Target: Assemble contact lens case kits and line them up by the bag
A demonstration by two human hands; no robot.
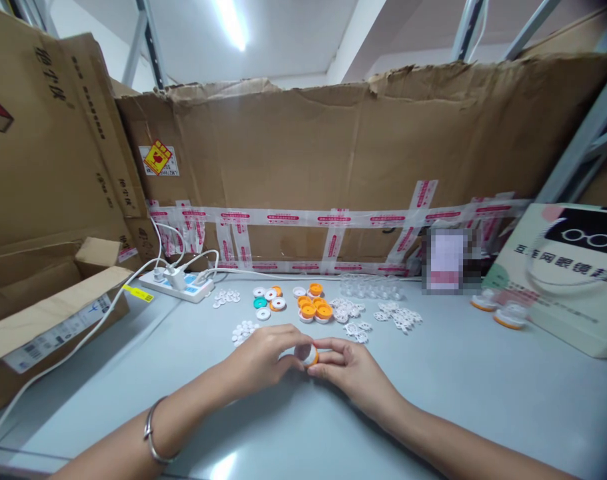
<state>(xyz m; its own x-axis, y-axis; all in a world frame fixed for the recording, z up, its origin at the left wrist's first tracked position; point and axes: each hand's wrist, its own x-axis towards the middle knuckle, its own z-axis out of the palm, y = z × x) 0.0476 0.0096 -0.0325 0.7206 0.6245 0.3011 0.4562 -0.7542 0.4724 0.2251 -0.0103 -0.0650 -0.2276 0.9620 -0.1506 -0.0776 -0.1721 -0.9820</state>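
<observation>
Between my two hands, just above the table, is a small round white and orange plastic piece, tilted on its side. My left hand pinches its white side with thumb and fingers. From the other side, my right hand grips the orange rim. Beyond my hands lies a cluster of orange caps with white parts under them. White rings and a green disc sit to the left of these caps. Small white discs are heaped near my left hand. Piles of white openwork pieces lie farther right.
A power strip with plugs and white cables stands at the back left, beside an open cardboard box. Clear domed parts line the back. Clear and orange pieces stand by a paper bag. A large taped carton closes off the rear.
</observation>
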